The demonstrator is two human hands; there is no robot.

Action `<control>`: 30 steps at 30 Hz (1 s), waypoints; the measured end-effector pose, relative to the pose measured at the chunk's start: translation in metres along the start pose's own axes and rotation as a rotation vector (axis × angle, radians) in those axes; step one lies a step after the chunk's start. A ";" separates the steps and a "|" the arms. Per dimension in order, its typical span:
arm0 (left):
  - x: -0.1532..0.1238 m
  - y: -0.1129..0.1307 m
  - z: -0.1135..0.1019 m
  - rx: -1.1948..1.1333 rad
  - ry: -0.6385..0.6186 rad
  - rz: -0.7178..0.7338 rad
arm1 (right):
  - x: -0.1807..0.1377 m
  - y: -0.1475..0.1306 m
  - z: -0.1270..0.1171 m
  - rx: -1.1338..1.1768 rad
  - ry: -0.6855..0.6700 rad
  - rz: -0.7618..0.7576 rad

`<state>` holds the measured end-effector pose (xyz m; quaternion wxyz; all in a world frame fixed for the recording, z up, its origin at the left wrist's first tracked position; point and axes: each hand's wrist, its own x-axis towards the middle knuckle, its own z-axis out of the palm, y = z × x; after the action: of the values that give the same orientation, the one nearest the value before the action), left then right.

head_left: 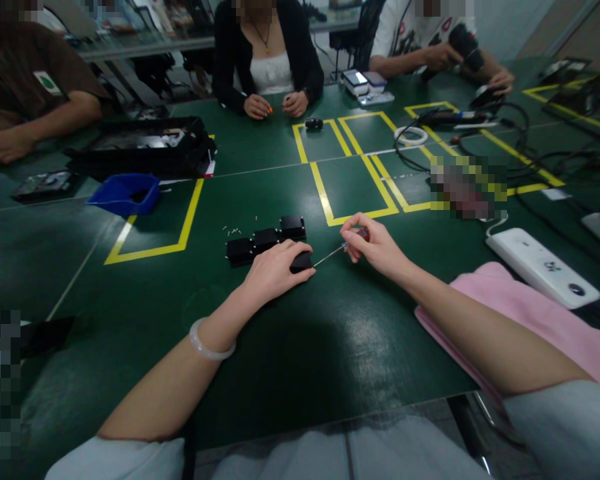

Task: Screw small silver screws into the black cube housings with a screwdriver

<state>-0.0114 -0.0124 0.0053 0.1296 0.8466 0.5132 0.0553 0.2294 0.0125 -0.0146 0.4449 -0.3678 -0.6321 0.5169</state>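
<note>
Left hand (275, 268) holds a black rectangular block (301, 263); beside it, right hand (373, 245), holding a thin metal-shafted screwdriver (330, 255), should press straight.

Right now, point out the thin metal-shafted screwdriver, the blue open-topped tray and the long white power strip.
Thin metal-shafted screwdriver (329, 255): head view, on its shaft.
Blue open-topped tray (113, 195): head view, on its wall.
Long white power strip (537, 261): head view, on its top face.

Screws (235, 231) lie behind three blocks (265, 239), left of the screwdriver (330, 255).
</note>
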 end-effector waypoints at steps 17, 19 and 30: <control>0.000 -0.001 0.001 0.001 0.006 0.008 | -0.001 -0.002 0.000 -0.053 -0.010 0.002; 0.000 -0.001 0.001 0.005 0.007 0.009 | 0.000 -0.002 0.001 -0.025 -0.006 0.001; -0.001 0.000 -0.001 0.003 0.003 0.008 | 0.000 -0.002 0.000 -0.044 -0.013 0.025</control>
<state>-0.0122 -0.0126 0.0058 0.1272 0.8489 0.5099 0.0561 0.2292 0.0118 -0.0127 0.4261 -0.3823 -0.6414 0.5107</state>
